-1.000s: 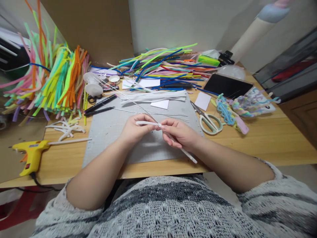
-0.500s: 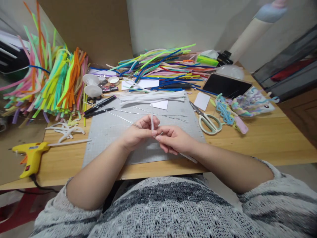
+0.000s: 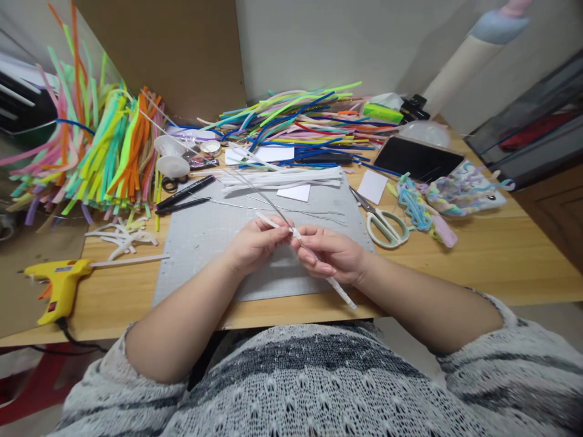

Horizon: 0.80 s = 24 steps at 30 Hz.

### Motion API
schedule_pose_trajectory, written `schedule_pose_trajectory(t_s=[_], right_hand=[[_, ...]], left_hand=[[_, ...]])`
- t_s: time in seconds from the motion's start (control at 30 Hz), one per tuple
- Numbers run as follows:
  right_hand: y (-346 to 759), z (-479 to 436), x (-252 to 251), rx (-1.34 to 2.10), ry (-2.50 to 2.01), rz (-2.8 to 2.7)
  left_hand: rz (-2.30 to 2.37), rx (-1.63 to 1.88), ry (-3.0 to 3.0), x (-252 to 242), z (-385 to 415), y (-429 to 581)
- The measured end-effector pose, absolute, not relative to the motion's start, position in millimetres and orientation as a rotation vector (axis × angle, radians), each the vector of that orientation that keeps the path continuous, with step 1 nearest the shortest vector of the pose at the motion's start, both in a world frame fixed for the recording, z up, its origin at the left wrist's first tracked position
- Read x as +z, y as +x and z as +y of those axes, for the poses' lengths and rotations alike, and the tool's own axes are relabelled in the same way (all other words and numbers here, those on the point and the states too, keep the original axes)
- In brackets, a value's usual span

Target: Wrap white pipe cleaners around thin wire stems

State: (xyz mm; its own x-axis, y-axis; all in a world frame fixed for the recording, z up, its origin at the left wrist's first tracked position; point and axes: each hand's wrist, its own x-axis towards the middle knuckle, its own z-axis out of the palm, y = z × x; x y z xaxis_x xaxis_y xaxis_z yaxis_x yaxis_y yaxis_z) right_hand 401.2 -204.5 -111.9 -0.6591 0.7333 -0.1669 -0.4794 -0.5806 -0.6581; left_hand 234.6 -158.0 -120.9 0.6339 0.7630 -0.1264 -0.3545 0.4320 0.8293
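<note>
- Wooden tabletop (image 3: 478,267) in a light grain fills the view, set against a pale wall and a brown board at the back.
- A grey rectangular cutting mat (image 3: 204,243) lies flat on it in front of me, and both my hands work just above its near half.
- My left hand (image 3: 255,243) has its fingertips pressed together, pinching the upper end of a white fuzzy pipe cleaner (image 3: 339,291).
- My right hand (image 3: 332,255) curls around the same pipe cleaner just beside the left; thumb and fingers pinch it where the two hands meet.
- The pipe cleaner slants down from that meeting point, under my right palm, and its free end sticks out past the table's near edge.
- A thin silver wire (image 3: 218,167) runs from the pinch up and away to the left, over the mat, toward the far-left clutter.
- A bundle of white pipe cleaners (image 3: 282,177) lies across the mat's far edge.
- Beyond it, a loose heap of multicoloured pipe cleaners (image 3: 300,121) spreads along the back of the table.
- At far left, a standing bunch of green, orange and pink pipe cleaners (image 3: 109,152) leans outward.
- A yellow hot glue gun (image 3: 61,288) rests on the table, well left of the mat.
- Pale green-handled scissors (image 3: 385,224) lie just right of the mat, closed.
- A black tablet (image 3: 416,158) lies flat further back on the right.
</note>
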Motion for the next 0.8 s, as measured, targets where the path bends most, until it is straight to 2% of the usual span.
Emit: schedule_pose_trajectory(t_s=[0.2, 0.47, 0.6, 0.8], right_hand=[[398.6, -201.4, -112.8, 1.966, -0.753, -0.778], [395.8, -202.7, -120.2, 1.511, -1.121, -1.145], [395.0, -204.2, -120.4, 1.525, -1.184, -1.183], [399.7, -197.9, -116.5, 1.777, -1.017, -0.982]], left_hand=[[0.734, 0.964, 1.231, -118.9, -163.4, 236.9], [0.959, 1.145, 1.816, -112.7, -168.3, 233.0], [0.902, 1.130, 1.956, -112.9, -168.3, 230.7], [0.946, 1.090, 1.813, -109.8, -172.4, 233.4]])
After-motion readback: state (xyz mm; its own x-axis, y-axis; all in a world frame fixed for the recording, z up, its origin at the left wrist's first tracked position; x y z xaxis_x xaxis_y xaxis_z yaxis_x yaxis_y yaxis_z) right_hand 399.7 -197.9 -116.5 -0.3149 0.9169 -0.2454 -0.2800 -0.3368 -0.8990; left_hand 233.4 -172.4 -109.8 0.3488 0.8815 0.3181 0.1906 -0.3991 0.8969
